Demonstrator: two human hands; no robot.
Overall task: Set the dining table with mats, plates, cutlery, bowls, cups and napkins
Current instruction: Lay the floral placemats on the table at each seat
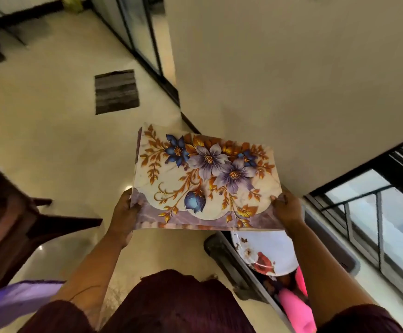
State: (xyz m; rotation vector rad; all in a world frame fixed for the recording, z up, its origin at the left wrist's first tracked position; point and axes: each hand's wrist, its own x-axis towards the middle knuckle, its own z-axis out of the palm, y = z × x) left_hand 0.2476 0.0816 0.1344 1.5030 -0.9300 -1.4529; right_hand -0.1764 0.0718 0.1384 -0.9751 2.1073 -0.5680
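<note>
Mats: a stack of floral mats [202, 179], cream ground with blue and lilac flowers and gold leaves, a mauve marbled band along the near edge; several layered edges show at the left and near sides, so more than one mat. The stack is held in the air, roughly level, above the pale floor [51, 116], in front of the person's chest.
Left hand: the left hand [126, 207] grips the stack's near left corner, thumb on top, fingers curled underneath.
Right hand: the right hand [288, 209] grips the near right corner the same way, thumb on the printed face.
Plate: a white plate [265, 251] with a red flower print lies below the mats' near right corner, partly hidden by the stack and the right forearm, inside a dark-rimmed container [219, 251] just beside the window.
Pink items: bright pink things [294, 306] lie in the same container, nearer the person; what they are is unclear.
Chair: a dark wooden chair [10, 217] stands on the floor at the left.
Floor mat: a grey striped floor mat [116, 91] lies well beyond the hands.
Window: a dark-framed window [373, 212] runs along the right.
</note>
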